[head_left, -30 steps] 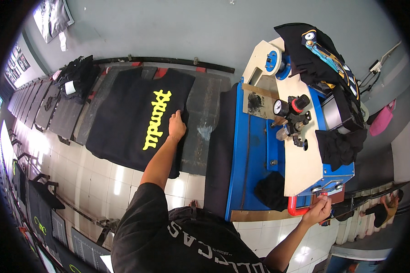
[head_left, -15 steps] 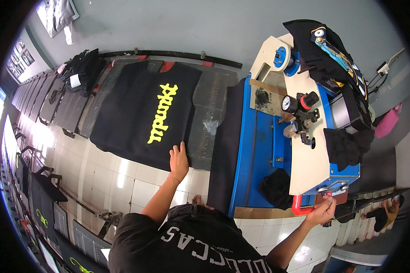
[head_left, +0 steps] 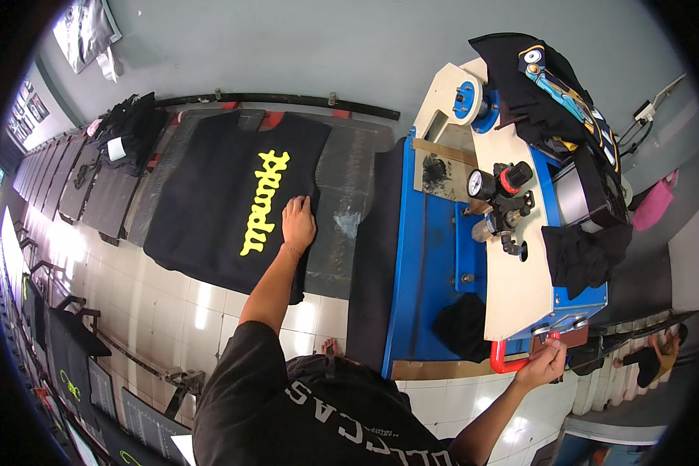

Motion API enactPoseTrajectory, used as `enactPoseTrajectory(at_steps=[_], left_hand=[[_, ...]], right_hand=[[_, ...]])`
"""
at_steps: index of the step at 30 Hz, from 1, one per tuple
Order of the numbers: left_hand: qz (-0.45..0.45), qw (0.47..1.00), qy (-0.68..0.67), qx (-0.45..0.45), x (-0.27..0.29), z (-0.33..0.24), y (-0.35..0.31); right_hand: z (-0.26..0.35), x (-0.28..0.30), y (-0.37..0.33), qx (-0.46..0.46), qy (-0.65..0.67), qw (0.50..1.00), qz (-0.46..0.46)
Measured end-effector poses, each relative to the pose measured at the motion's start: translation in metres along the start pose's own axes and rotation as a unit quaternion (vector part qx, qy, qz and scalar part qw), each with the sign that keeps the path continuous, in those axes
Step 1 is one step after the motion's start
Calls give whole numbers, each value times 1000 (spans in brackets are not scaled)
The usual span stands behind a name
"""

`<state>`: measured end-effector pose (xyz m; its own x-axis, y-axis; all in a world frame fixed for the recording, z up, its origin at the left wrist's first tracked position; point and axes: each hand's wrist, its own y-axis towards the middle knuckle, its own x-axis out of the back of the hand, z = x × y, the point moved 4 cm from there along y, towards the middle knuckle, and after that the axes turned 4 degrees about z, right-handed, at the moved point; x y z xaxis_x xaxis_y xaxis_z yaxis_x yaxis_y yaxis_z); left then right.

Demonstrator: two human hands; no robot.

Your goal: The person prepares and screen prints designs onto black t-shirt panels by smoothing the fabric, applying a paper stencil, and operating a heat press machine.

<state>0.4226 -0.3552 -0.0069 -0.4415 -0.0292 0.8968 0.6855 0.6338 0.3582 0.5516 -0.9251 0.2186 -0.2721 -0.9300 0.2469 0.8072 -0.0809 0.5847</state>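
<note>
A black T-shirt [head_left: 202, 186] with neon yellow lettering [head_left: 264, 206] lies spread over a dark flat board [head_left: 338, 233]. My left hand [head_left: 298, 224] rests at the garment's right edge beside the lettering, fingers bent and closed on the cloth; the thumb is hidden. Off to the right, my right hand [head_left: 547, 363] is wrapped around the red handle [head_left: 509, 365] at the near end of a blue and cream press machine [head_left: 512, 311]. A dark pad [head_left: 375, 256] stands between the board and the machine's blue side.
A pressure gauge [head_left: 481, 184] and valves sit atop the machine. Black cloth [head_left: 462, 326] lies in its blue frame; a printed black garment [head_left: 520, 85] drapes over its far end. More boards [head_left: 116, 202] line up leftward, with a dark garment pile [head_left: 128, 128]. Another person [head_left: 664, 353] is far right.
My left hand has moved up along the shirt's right edge, and its fingers have bent in. That edge now looks pulled out of line. The right hand stays on the handle.
</note>
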Motion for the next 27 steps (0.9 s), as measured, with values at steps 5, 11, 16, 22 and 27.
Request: enactPoseTrajectory(at_steps=[5, 11, 16, 22, 27], left_hand=[[80, 997, 5, -10, -28, 10, 19], [109, 992, 30, -57, -24, -13, 14], [103, 992, 25, -67, -6, -24, -17], [99, 994, 16, -42, 28, -32, -100], [130, 991, -32, -3, 49, -27, -168]], right_hand=[[-9, 5, 1, -7, -6, 1000, 16], [-1, 7, -4, 80, 21, 996, 19], [-2, 8, -6, 238, -10, 970, 40], [-2, 6, 0, 264, 13, 963, 53], [-15, 5, 10, 289, -46, 956, 37]])
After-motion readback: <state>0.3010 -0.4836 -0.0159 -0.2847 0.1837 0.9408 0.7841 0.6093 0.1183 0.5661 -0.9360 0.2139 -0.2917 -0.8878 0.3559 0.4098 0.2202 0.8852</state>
